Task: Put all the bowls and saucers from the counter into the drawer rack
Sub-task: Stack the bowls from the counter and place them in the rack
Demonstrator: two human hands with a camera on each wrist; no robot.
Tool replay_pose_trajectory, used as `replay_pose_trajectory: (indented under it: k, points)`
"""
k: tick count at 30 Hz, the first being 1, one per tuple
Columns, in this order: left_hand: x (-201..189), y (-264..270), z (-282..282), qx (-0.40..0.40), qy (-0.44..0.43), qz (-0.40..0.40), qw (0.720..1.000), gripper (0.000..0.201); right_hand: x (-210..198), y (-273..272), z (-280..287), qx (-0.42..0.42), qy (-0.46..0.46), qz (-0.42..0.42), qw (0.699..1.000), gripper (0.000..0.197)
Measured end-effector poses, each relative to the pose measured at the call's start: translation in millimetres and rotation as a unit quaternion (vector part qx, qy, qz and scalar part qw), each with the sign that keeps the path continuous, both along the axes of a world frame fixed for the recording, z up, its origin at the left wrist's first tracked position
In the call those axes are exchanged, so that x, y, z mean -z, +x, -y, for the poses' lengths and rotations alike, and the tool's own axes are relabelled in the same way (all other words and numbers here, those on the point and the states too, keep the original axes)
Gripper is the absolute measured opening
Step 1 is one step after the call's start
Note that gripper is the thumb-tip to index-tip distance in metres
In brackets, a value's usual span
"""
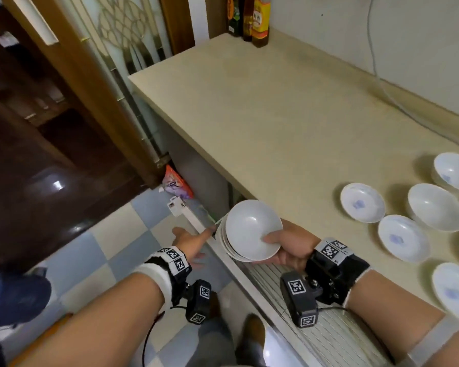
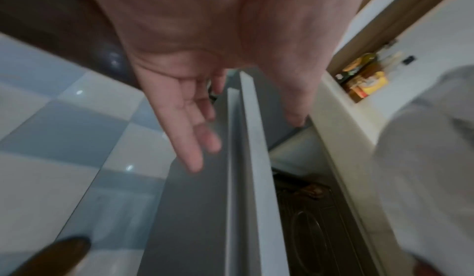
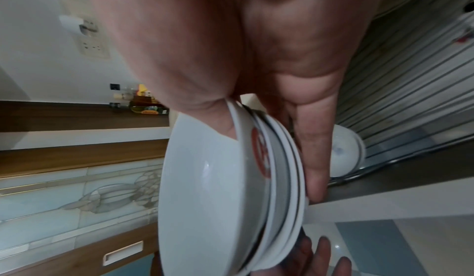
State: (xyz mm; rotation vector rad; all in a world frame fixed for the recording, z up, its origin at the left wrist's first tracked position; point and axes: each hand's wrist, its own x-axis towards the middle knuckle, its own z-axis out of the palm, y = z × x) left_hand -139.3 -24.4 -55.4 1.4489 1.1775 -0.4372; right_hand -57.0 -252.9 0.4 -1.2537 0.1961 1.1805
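the right hand (image 1: 286, 250) grips a nested stack of bowls (image 1: 249, 231) above the drawer rack (image 1: 337, 337), the left hand (image 1: 188, 243) spread wide and empty beside it; one bowl (image 3: 343, 150) racked, six dishes (image 1: 403, 237) wait on the counter (image 1: 263, 115).

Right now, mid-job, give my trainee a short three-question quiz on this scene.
1. True or false: the right hand holds a single bowl.
2. Multiple choice: the left hand is (a) pinching a saucer, (b) open and holding nothing, (c) resting flat on the counter.
3. Fill in: the bowls and saucers still waiting sit on the ____.

Key
1. False: its grip is on a stack of bowls, several rims showing in the right wrist view.
2. b: fingers straight, beside the drawer front.
3. Counter.
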Motion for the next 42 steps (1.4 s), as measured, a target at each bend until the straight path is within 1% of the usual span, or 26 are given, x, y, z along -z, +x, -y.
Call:
replay_pose_trajectory:
  k: [1, 2, 3, 4, 5, 6, 8, 10, 12, 14, 16, 17, 19, 23, 26, 28, 31, 33, 36, 38, 40, 42]
  points:
    - [9.0, -2.3, 4.4, -0.007, -0.027, -0.008, 1.000, 0.109, 8.0, -4.0, 7.2, 0.005, -0.003, -0.010, 1.000, 0.051]
    - [19.4, -2.7, 8.1, -0.012, -0.049, -0.011, 0.999, 0.107, 16.4, -7.3, 13.7, 0.011, -0.011, -0.021, 1.000, 0.056]
    - [27.4, -3.3, 13.3, -0.015, -0.062, -0.010, 0.998, 0.101, 25.1, -11.8, 20.1, 0.019, -0.024, -0.033, 0.999, 0.059]
    - [34.7, -2.3, 16.7, -0.016, -0.067, 0.005, 0.998, 0.090, 31.3, -15.7, 25.9, 0.028, -0.039, -0.043, 0.998, 0.058]
    - [41.6, -1.4, 20.2, -0.025, -0.069, 0.025, 0.997, 0.078, 37.6, -20.1, 32.2, 0.036, -0.058, -0.051, 0.996, 0.054]
    - [47.8, 0.7, 21.3, -0.042, -0.074, 0.043, 0.995, 0.072, 43.3, -23.5, 37.8, 0.043, -0.078, -0.058, 0.994, 0.049]
    - [57.8, 5.0, 19.6, -0.060, -0.085, 0.057, 0.993, 0.075, 52.0, -29.4, 45.3, 0.059, -0.111, -0.080, 0.989, 0.041]
    - [74.5, 6.4, 15.7, -0.055, -0.088, 0.065, 0.992, 0.079, 62.9, -34.9, 50.9, 0.076, -0.140, -0.105, 0.982, 0.039]
    - [73.5, 3.9, 16.2, -0.048, -0.084, 0.069, 0.993, 0.076, 76.5, -38.1, 53.7, 0.093, -0.171, -0.128, 0.973, 0.041]
    - [62.3, 1.3, 20.1, -0.041, -0.076, 0.073, 0.994, 0.069, 91.9, -38.1, 54.9, 0.107, -0.190, -0.137, 0.966, 0.043]
    - [57.6, -1.2, 20.8, -0.032, -0.058, 0.072, 0.995, 0.064, 109.9, -34.6, 52.6, 0.117, -0.202, -0.137, 0.963, 0.049]
    - [56.5, -2.6, 20.4, -0.026, -0.051, 0.068, 0.996, 0.066, 120.3, -32.6, 50.8, 0.120, -0.211, -0.134, 0.961, 0.053]
    - [57.8, -4.0, 18.6, -0.017, -0.044, 0.066, 0.997, 0.071, 140.7, -27.1, 47.1, 0.112, -0.225, -0.137, 0.958, 0.058]
    - [58.4, -9.7, 16.1, -0.022, -0.055, 0.078, 0.995, 0.062, 182.7, -17.1, 40.4, 0.087, -0.244, -0.142, 0.955, 0.061]
    - [55.5, -15.3, 16.0, -0.012, -0.053, 0.085, 0.995, 0.066, 214.8, -14.4, 30.5, 0.069, -0.260, -0.107, 0.957, 0.063]
    - [52.1, -18.0, 16.6, 0.000, -0.049, 0.099, 0.994, 0.059, 229.5, -17.1, 23.8, 0.057, -0.253, -0.099, 0.961, 0.063]
    - [47.9, -18.3, 18.1, 0.013, -0.043, 0.109, 0.993, 0.042, 239.5, -23.4, 16.0, 0.030, -0.250, -0.109, 0.962, 0.062]
    - [46.7, -18.5, 19.0, 0.018, -0.037, 0.109, 0.993, 0.038, 243.4, -25.0, 12.7, 0.007, -0.247, -0.102, 0.964, 0.064]
    - [46.7, -20.0, 19.6, 0.006, -0.033, 0.102, 0.994, 0.045, 248.1, -24.1, 12.0, -0.015, -0.236, -0.080, 0.968, 0.067]
    - [47.0, -20.8, 19.6, -0.001, -0.032, 0.099, 0.995, 0.048, 250.6, -23.7, 12.7, -0.012, -0.232, -0.067, 0.970, 0.064]
    - [46.4, -21.1, 19.8, 0.003, -0.032, 0.101, 0.994, 0.036, 251.4, -24.3, 11.7, -0.011, -0.221, -0.056, 0.974, 0.056]
    - [44.9, -20.8, 20.3, 0.006, -0.031, 0.104, 0.994, 0.025, 251.7, -24.6, 9.6, -0.017, -0.205, -0.051, 0.977, 0.055]
